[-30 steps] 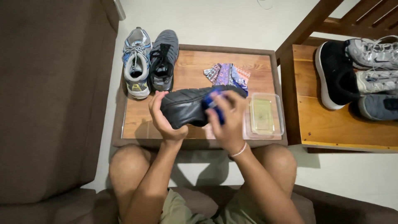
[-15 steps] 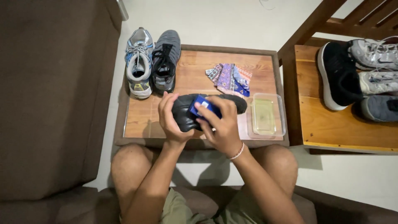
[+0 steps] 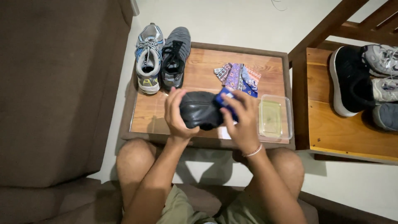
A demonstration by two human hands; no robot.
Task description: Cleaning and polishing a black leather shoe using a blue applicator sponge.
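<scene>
While hands grip shoe (image 3: 201, 110), tub (image 3: 274, 117) holds liquid.

- A low wooden table (image 3: 265, 62) with a dark raised rim stands on a pale floor (image 3: 232, 20).
- Two sneakers sit side by side at the table's far left corner: a grey and blue sneaker (image 3: 148, 58) and a dark grey sneaker (image 3: 176, 56), touching each other.
- A folded patterned cloth (image 3: 238, 76) lies near the middle.
- A clear plastic container (image 3: 273, 117) rests by the right edge.
- A brown sofa (image 3: 54, 91) fills the left.
- A wooden chair (image 3: 336, 132) at right carries a black sneaker (image 3: 350, 81) and grey sneakers (image 3: 383, 79).
</scene>
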